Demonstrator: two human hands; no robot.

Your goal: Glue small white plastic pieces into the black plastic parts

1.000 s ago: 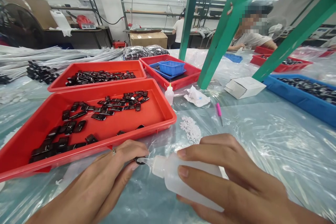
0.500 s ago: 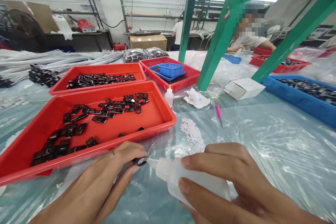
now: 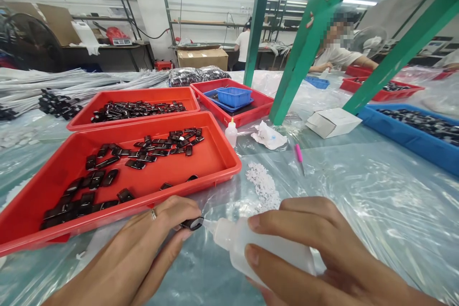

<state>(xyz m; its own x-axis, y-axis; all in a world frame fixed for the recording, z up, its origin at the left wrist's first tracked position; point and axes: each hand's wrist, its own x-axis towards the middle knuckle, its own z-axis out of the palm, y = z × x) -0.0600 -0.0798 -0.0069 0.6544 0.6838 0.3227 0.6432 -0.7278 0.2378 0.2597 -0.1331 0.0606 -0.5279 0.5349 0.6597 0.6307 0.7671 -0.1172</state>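
Between the thumb and fingers of my left hand [image 3: 158, 244] is a small glossy black plastic part [image 3: 193, 223], its pale oval end facing right. My right hand [image 3: 322, 248] is closed around a translucent white squeeze bottle [image 3: 265, 244] tipped on its side. The bottle's thin nozzle [image 3: 208, 223] points left and is at the edge of the black part; whether it touches, I cannot tell. Just beyond the bottle lies a pile of small white pieces [image 3: 263, 184]. Similar black parts [image 3: 96, 179] are scattered in the near red tray [image 3: 201, 167].
Behind the near tray stand another red tray [image 3: 82, 117] of black parts and a red tray [image 3: 265, 105] with blue bins. A small dropper bottle [image 3: 231, 134], crumpled tissue [image 3: 268, 136], pink-handled tool [image 3: 299, 154] and white box [image 3: 333, 122] lie ahead. Green posts [image 3: 297, 52] rise behind; a co-worker sits beyond.
My left hand and the black part have shifted very slightly right and down. The bottle in my right hand has barely moved.
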